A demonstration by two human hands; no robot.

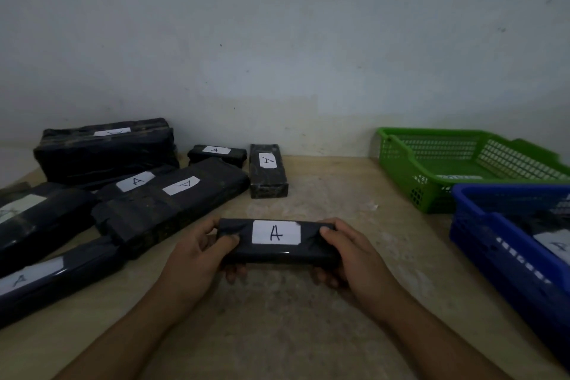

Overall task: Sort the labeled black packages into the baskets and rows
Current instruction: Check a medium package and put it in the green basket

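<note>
pale wall (277, 40) behind a worn wooden tabletop (308, 333). near the middle of the front edge, a black package (277, 251) labeled "a" is held by its two ends, with the fingers (234, 276) of the left hand (194, 262) and right hand (357, 259) curled round it. along the left edge, a group of a-labeled packages (172, 197) is laid out. at the right edge, the green basket (398, 163) looks nearly empty, and at least one package is seen in the blue basket (481, 250). sorting is judged well advanced; the held package is not yet placed.

Black packages (172, 203) with white labels (276, 232); green basket (431, 163), blue basket (493, 244).
</note>
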